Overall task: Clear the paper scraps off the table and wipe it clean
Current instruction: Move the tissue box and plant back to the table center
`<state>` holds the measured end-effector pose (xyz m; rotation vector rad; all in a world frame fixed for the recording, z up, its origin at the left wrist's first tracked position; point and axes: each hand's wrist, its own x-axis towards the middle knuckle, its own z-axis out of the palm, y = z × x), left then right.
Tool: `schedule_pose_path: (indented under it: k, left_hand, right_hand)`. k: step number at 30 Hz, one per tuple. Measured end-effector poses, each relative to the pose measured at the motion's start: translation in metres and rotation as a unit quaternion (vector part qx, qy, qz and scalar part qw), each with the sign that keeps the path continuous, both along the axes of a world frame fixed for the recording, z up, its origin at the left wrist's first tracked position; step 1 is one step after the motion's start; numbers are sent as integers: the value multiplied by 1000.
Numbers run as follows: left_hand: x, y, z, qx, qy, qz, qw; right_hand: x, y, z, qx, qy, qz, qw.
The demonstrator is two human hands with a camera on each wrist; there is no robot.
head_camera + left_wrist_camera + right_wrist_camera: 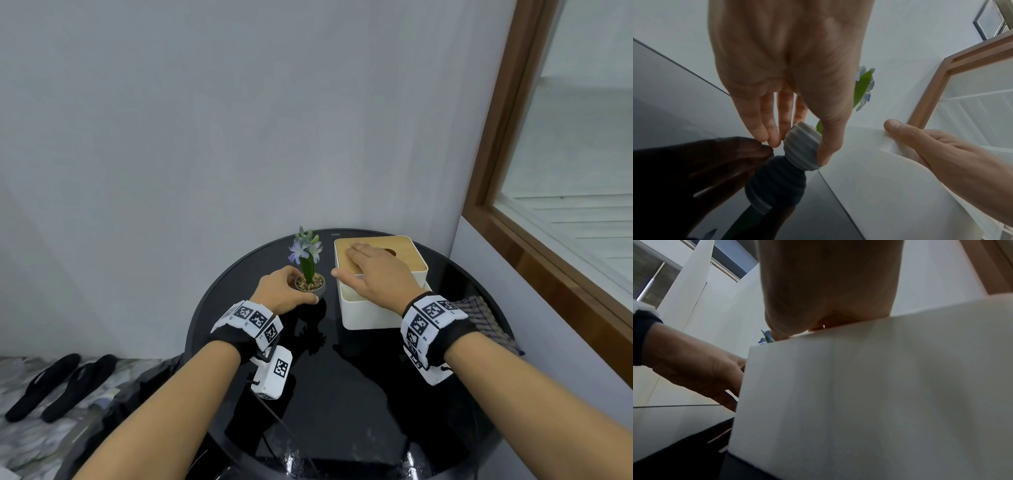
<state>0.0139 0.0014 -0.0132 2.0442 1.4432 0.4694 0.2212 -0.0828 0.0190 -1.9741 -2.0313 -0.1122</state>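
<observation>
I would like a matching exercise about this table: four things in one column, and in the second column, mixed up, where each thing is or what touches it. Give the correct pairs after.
Things
1. flower pot
2. tissue box
3. checked cloth
4. black slippers

Places or states
A. on the floor, left of the table
B. the right hand lies flat on its wooden lid
C. at the right edge of the table, behind the right wrist
D. the left hand holds it by the sides

Pairs: 1-D, 2-B, 3-C, 4-A
</observation>
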Motion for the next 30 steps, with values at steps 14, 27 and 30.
schedule_pose_path:
  k: [14,27,30]
  left_hand:
    - [0,-3,1,-2,8,-1,1000]
    - [0,-9,0,-27,-10,10,1000]
    - [-2,-15,4,-29,-1,15,999]
  right_hand:
    - [1,1,-2,-3,-5,-1,1000]
    - [2,-16,8,47,-21,-1,999]
    - [10,-27,11,49,2,-11,999]
